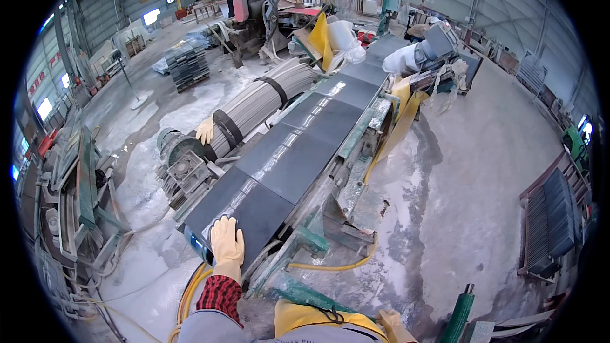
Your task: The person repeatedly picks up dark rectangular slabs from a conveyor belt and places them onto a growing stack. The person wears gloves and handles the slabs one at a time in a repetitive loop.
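My left hand (227, 244), in a cream rubber glove with a red-checked cuff, lies with stretched fingers on a dark grey stone slab (248, 200). This slab forms the near end of a row of similar slabs (289, 152) on a long green-framed conveyor (352, 143). A pale wet-looking streak runs along their tops. At the lower edge, beside my yellow apron (305, 317), part of my right hand (395, 327) shows in a cream glove. It seems apart from the slabs, and its fingers are too hidden to read.
Left of the conveyor lie a strapped bundle of grey strips (273, 98), a loose cream glove (204, 130) and a motor (181, 146). Yellow hoses (337, 267) curve by the frame. A green post (459, 314) stands at lower right, a slab rack (549, 228) farther right.
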A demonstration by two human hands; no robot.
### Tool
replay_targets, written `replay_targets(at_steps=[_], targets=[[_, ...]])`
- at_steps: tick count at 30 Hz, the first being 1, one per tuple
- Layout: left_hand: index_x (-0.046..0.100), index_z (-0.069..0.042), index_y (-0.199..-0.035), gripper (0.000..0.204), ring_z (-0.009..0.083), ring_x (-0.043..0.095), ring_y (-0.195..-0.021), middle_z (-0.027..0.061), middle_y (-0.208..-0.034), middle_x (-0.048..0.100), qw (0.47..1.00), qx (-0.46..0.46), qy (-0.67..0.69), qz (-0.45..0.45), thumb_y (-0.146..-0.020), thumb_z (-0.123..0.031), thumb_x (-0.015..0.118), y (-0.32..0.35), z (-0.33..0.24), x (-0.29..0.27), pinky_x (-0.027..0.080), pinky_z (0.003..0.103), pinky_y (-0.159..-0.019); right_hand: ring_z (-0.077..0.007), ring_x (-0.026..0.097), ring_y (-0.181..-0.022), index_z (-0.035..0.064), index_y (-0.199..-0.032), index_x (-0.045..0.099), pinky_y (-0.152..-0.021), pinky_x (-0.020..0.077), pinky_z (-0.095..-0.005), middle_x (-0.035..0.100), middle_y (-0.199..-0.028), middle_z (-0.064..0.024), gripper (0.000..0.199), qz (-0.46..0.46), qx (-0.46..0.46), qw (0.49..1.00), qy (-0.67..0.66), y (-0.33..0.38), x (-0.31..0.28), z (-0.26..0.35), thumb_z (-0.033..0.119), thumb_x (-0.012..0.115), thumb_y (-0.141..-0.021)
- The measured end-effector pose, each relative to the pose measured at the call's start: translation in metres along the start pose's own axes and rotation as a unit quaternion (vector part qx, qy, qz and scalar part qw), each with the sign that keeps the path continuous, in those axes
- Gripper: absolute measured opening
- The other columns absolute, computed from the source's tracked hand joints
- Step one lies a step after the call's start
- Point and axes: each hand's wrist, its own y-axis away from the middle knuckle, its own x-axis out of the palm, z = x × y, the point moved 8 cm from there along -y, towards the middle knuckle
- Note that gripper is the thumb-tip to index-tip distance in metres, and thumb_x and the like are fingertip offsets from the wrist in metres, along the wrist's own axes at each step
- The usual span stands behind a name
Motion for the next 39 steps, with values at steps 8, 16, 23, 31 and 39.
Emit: replay_targets(at_steps=[8,16,23,31,39], targets=[[0.048,0.000,-0.141,0.059,0.0377,0.044,-0.135,0.0216,-0.143,0.050,0.926,-0.272,0.167,-0.202,-0.087,-0.013,0.069,0.061,0.090,0.007,0.031,0.048,-0.116,-0.0300,0.073,-0.073,-0.0106,-0.098,0.066,-0.068,0.0575,-0.0342,0.075,-0.090,-0.0222,0.030,-0.007,-0.031,0.999,0.042,0.002,0.005,0.006,0.018,0.063,-0.092],[0.037,-0.012,-0.152,0.066,0.0250,0.053,-0.128,0.0098,-0.147,0.050,0.475,-0.508,0.710,0.108,-0.100,-0.051,0.050,0.088,0.115,0.059,0.045,0.042,-0.106,-0.0201,0.065,-0.060,-0.0009,-0.071,0.072,-0.058,0.0520,-0.0352,0.074,-0.073,-0.0120,0.034,-0.139,-0.105,0.975,0.141,0.003,-0.018,-0.015,0.029,0.062,-0.083],[0.039,-0.004,-0.150,0.072,0.0319,0.042,-0.139,0.0134,-0.153,0.043,0.512,-0.418,0.749,0.038,-0.100,-0.054,0.050,0.024,0.047,-0.061,0.036,0.048,-0.114,-0.0301,0.071,-0.082,0.0044,-0.094,0.076,-0.076,0.0540,-0.0390,0.074,-0.086,-0.0162,0.035,-0.137,-0.088,0.953,0.257,0.032,-0.002,0.014,0.034,0.060,-0.085],[0.058,0.002,-0.128,0.048,0.0363,0.061,-0.117,0.0155,-0.128,0.064,0.451,-0.403,0.785,0.134,-0.085,-0.018,0.059,-0.002,0.036,-0.033,0.049,0.050,-0.104,-0.0245,0.072,-0.097,0.0039,-0.112,0.074,-0.087,0.0536,-0.0349,0.075,-0.103,-0.0172,0.042,-0.206,-0.134,0.954,0.172,0.057,0.005,0.010,0.036,0.062,-0.086],[0.054,0.005,-0.132,0.069,0.0388,0.060,-0.118,0.0196,-0.132,0.061,0.540,-0.337,0.760,0.131,-0.069,-0.022,0.066,0.013,0.023,-0.107,0.050,0.051,-0.103,-0.0172,0.069,-0.101,0.0048,-0.122,0.070,-0.091,0.0514,-0.0297,0.075,-0.111,-0.0123,0.040,-0.189,-0.147,0.967,0.091,0.113,-0.007,0.055,0.029,0.062,-0.091]])
